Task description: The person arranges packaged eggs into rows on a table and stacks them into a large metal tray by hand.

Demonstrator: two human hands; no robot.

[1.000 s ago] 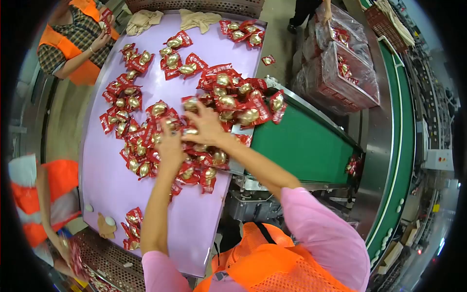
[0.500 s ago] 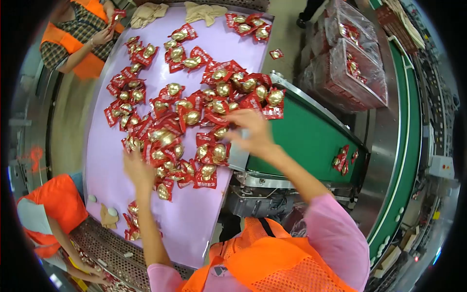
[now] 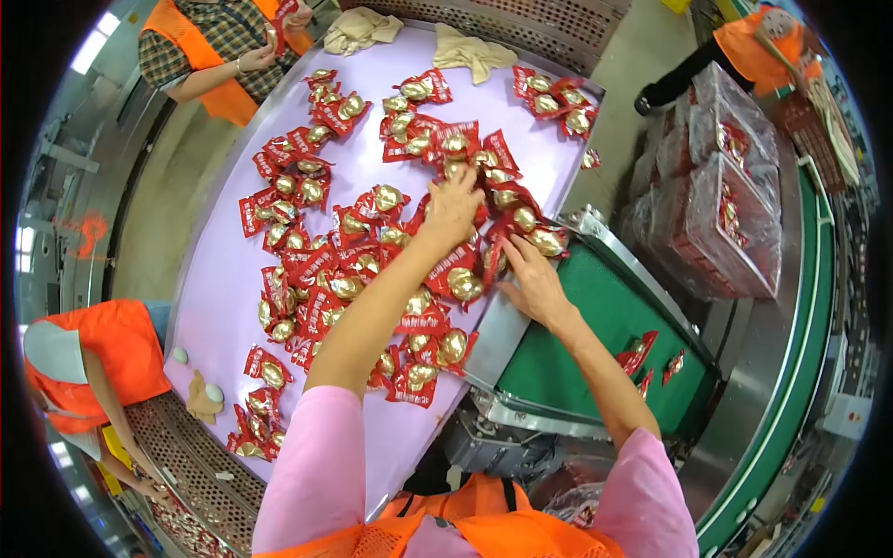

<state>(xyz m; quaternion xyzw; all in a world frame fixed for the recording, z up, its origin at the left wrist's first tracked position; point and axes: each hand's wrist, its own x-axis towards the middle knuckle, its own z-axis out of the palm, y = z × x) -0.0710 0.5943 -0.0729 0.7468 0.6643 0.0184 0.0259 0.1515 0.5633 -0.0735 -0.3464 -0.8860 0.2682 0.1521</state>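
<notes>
Red packets with gold, egg-shaped middles (image 3: 346, 286) lie in a loose heap on a pale purple tabletop (image 3: 233, 307). My left hand (image 3: 453, 206) rests on the heap's far right part, fingers spread and touching a packet with a gold middle (image 3: 456, 170). At the table's right edge, beside the green conveyor belt (image 3: 567, 358), my right hand (image 3: 535, 282) has its fingers apart. Its fingertips touch red packets (image 3: 496, 262) near the metal lip (image 3: 503, 339). Neither hand has a packet lifted off the table.
Several small red packets (image 3: 637, 353) lie on the belt. Plastic-lined crates (image 3: 712, 223) stand beyond it. Beige cloths (image 3: 474, 53) lie at the table's far edge. A person in a checked shirt (image 3: 228, 37) holds a red packet; another in an orange vest (image 3: 98, 363) works at left.
My left hand has moved from the heap's left side to its far right part. My right hand is now lower at the belt's end, touching packets. The view has turned and shifted.
</notes>
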